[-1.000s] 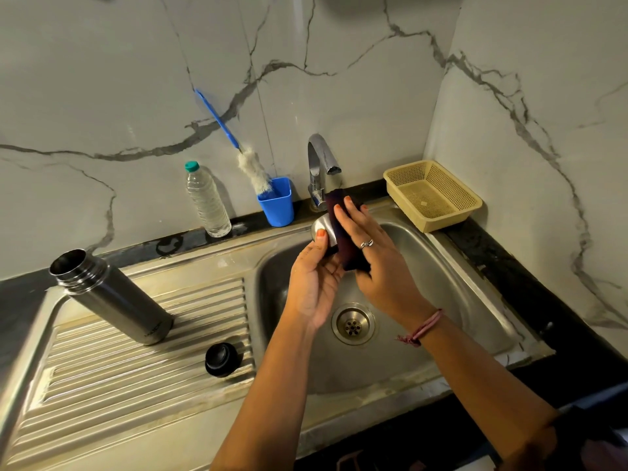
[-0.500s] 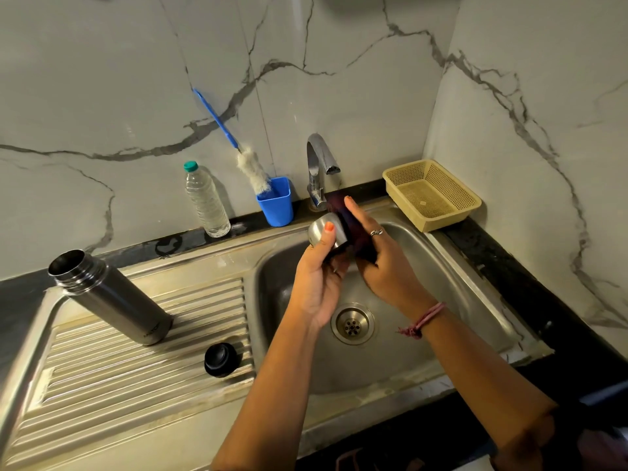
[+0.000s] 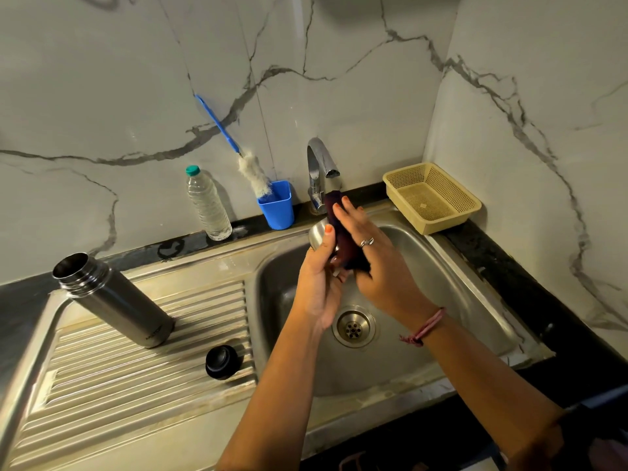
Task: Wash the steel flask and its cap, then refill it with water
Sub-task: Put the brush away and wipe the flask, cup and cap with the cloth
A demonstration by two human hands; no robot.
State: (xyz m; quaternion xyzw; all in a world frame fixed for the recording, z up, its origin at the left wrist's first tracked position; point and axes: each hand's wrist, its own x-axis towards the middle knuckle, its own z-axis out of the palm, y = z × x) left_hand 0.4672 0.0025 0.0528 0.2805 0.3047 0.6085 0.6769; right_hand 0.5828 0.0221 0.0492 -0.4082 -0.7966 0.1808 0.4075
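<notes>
Steel shows at the left hand [image 3: 319, 283]: its fingers [image 3: 328, 229] are closed round a small steel cap [image 3: 317, 234], held above the sink [image 3: 441, 273] just under the tap [image 3: 321, 164]. The right hand [image 3: 373, 263] presses a dark purple scrubber [image 3: 343, 243] flat against the cap, fingers wrapped over the pad. No water appears to run from the spout.

The steel flask [image 3: 112, 300] stands open on the ribbed drainboard [image 3: 136, 385], well apart from the hands and leaning in this wide view. A black inner stopper [image 3: 222, 362] rests on the ribs near the basin edge.

The cap looks small and probably slick, so a hard rub could squeeze it out of the left hand and drop it into the basin near the drain [image 3: 353, 328]. The stopper sits close to the sink's edge, and a stray forearm could knock it in. The flask stands on ridges, so it may tip if bumped.

Behind the sink, along a dark table edge, stand a plastic bottle [image 3: 207, 205], a blue cup [image 3: 277, 205] holding a bottle brush [image 3: 253, 171], and a yellow basket [image 3: 431, 195]. The walls are pale marble with grey veins.
</notes>
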